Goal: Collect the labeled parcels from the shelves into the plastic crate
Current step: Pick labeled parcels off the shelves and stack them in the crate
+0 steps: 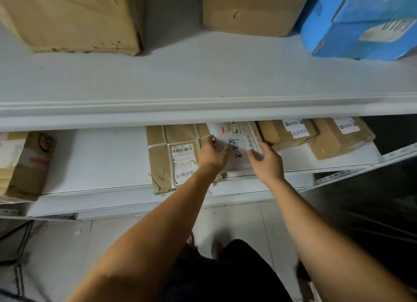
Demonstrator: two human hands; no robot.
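**White parcel between both hands on the lower shelf**

We have the white parcel (234,143) on the lower shelf (101,161), lying flat between a brown box (173,157) on its left and two more labeled boxes (286,132) on its right. It looks like a thin poly mailer with black handwriting and a stuck-on label, so we judge it light, soft and a bit slick; it will likely sag if lifted by one corner. Taking it at both side edges, or sliding a palm beneath, seems the safest hold.

Our left hand (212,153) sits at its left edge with the fingers curled onto it, apparently pinching that edge. Our right hand (267,160) lies at its right edge, fingers loosely spread on top; we cannot tell whether this grip has closed.

The upper shelf (203,112) cuts off the parcel's far end, so its full length is hidden. What it contains is unknown. The crate is not in view, and the label text is blurred.
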